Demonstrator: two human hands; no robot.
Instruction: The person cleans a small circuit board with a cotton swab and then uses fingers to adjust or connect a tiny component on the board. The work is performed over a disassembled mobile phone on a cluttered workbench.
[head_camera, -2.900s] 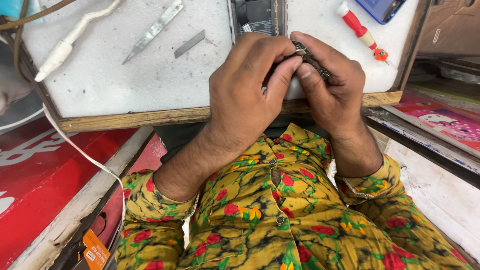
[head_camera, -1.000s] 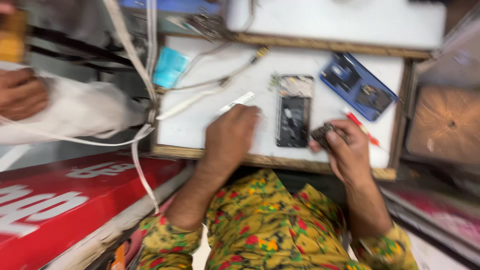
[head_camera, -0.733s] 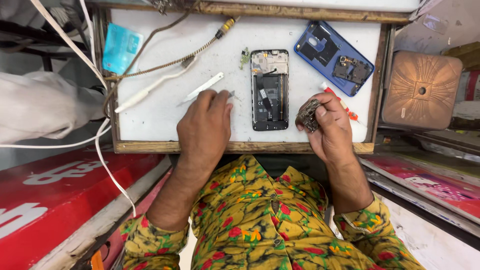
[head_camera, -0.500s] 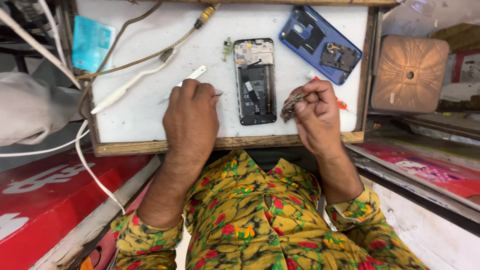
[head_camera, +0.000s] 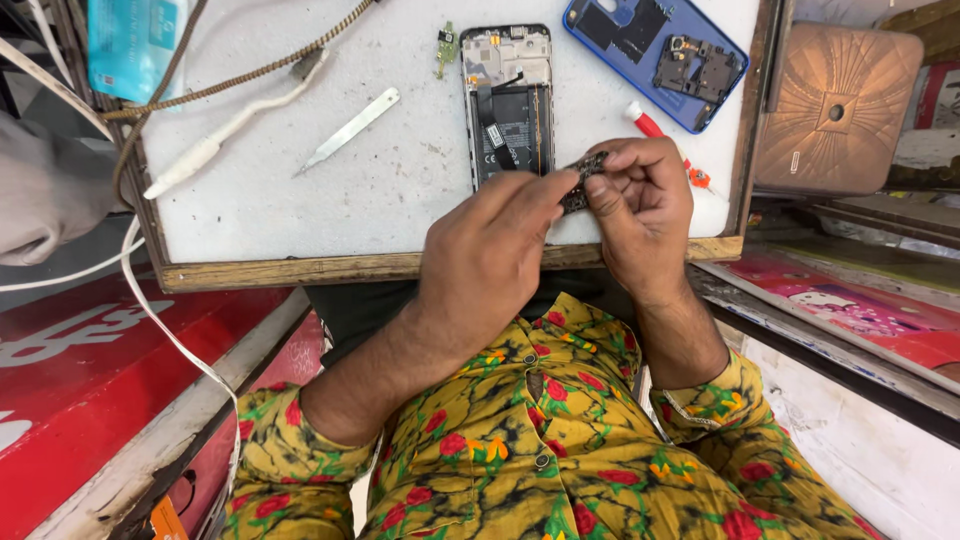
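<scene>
One small dark circuit board (head_camera: 582, 180), pinched between both your hands just above the near edge of the white tabletop (head_camera: 300, 200). Judged light, thin, stiff and fragile; best held by its edges, clear of the components. Your left hand (head_camera: 490, 260) had its fingertips closed on the board's left end; your right hand (head_camera: 640, 205) clamped thumb and forefinger on the right end. Just beyond lay an opened phone frame (head_camera: 507, 100), with a blue back cover (head_camera: 655, 55) further right. A red-handled screwdriver (head_camera: 650, 128) showed behind your right hand. Metal tweezers (head_camera: 352, 128) and a white-handled tool (head_camera: 230, 135) lay well to the left.
</scene>
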